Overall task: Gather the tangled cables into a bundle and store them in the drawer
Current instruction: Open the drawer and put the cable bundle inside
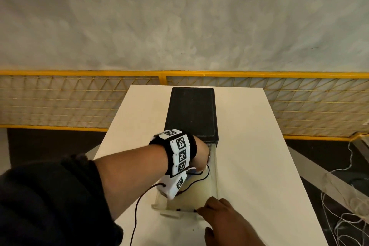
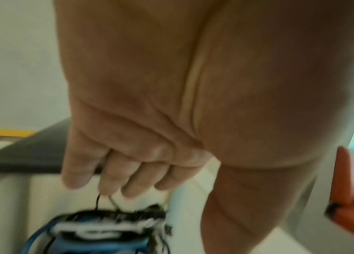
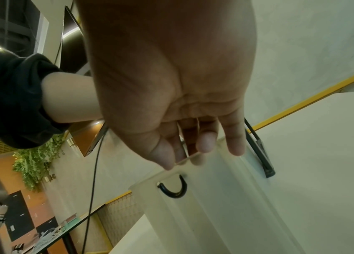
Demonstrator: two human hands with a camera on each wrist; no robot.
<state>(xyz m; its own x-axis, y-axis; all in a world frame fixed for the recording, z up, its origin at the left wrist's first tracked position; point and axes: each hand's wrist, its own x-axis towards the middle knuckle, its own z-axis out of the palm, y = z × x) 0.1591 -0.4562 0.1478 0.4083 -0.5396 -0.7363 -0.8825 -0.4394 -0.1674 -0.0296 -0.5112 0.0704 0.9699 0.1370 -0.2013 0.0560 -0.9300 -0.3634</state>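
A translucent drawer (image 1: 216, 175) stands pulled out of a black-topped cabinet (image 1: 191, 112) on the white table. My left hand (image 1: 205, 164) reaches into the drawer's back part; a thin black cable (image 1: 201, 177) loops out beneath it. In the left wrist view its curled fingers (image 2: 115, 187) pinch thin black loops of a blurred cable bundle (image 2: 97, 230) of blue, white and black cords hanging just under them. My right hand (image 1: 207, 205) is at the drawer's front right corner. In the right wrist view that hand (image 3: 193, 154) holds the top rim of the drawer front (image 3: 225, 206) between thumb and fingers.
A black loop handle (image 3: 174, 190) sits on the drawer front. The wrist camera's dark wire (image 1: 137, 205) trails off the table's (image 1: 259, 166) near edge. A yellow mesh fence (image 1: 79, 102) runs behind the table. Loose white cords (image 1: 339, 215) lie on the floor at right.
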